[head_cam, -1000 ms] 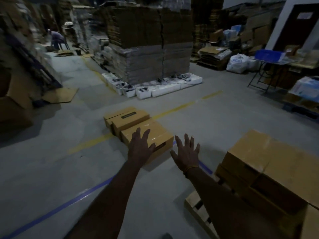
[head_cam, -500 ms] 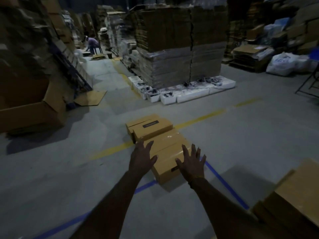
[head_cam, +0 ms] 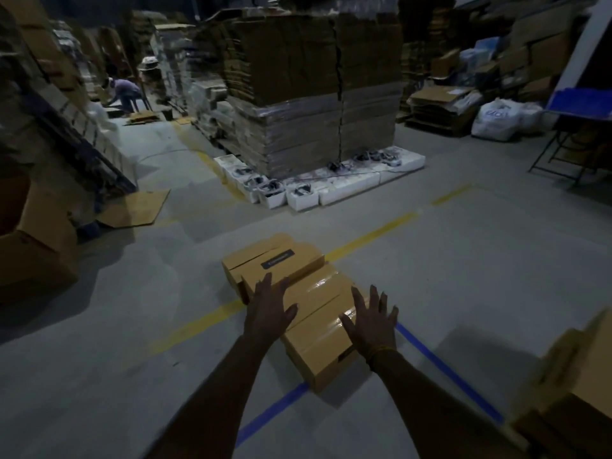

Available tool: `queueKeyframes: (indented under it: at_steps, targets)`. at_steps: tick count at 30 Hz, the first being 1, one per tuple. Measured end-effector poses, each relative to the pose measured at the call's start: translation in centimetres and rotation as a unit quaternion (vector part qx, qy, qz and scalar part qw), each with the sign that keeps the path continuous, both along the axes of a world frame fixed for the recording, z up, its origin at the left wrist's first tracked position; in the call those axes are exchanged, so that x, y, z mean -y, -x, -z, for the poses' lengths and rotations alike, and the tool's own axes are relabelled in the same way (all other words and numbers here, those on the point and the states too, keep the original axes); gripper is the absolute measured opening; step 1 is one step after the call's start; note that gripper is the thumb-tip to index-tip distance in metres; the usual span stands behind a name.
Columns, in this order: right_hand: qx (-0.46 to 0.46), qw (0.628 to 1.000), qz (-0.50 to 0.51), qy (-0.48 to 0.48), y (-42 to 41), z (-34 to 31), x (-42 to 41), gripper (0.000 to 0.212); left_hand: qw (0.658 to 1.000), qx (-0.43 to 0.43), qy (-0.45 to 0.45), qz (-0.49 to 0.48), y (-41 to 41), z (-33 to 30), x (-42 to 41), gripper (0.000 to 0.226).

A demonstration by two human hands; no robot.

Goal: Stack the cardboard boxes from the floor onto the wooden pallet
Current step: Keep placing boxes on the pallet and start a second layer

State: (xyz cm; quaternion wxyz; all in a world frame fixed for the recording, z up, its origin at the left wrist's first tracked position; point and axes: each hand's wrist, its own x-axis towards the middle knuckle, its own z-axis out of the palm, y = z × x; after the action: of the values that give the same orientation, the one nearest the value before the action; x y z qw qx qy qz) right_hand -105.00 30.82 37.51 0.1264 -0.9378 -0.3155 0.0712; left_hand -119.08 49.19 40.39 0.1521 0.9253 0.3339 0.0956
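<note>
Several tan cardboard boxes lie in a row on the grey floor. The nearest box [head_cam: 323, 354] sits over a blue floor line, and behind it a box with a dark label [head_cam: 281, 261] lies further off. My left hand [head_cam: 269, 313] hovers with straight spread fingers over the left side of the row. My right hand [head_cam: 371, 319] is spread the same way above the nearest box's right end. Neither hand holds anything. Stacked tan boxes [head_cam: 576, 385] show at the right edge; the pallet under them is out of sight.
A tall wrapped stack of flat cardboard [head_cam: 314, 94] stands ahead, with white foam trays [head_cam: 318, 190] along its base. Cartons [head_cam: 36, 233] and a flat sheet [head_cam: 135, 208] lie at the left. A person [head_cam: 124, 94] bends over far back. A folding table [head_cam: 576, 127] stands right.
I have moved closer to the floor boxes, and both hands have reached forward over the nearest ones. The stacked boxes at the right have slid toward the frame's edge.
</note>
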Motion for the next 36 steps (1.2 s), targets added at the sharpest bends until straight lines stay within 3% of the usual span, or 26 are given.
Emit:
queueKeyframes:
  at_steps: [13,30,36]
  targets:
    - [-0.024,0.996,0.076,0.037,-1.6,0.5,-10.4,0.074,0.995,-0.016,0.053,0.085,-6.3,2.7,-12.2,0.074]
    - [-0.108,0.984,0.14,0.011,-18.8,7.5,-21.2,0.073,0.982,-0.101,0.08,0.137,-25.3,8.1,-22.3,0.072]
    - [-0.144,0.975,0.167,0.028,-22.5,12.6,-22.2,0.071,0.965,-0.159,0.108,0.179,-31.3,14.6,-23.5,0.072]
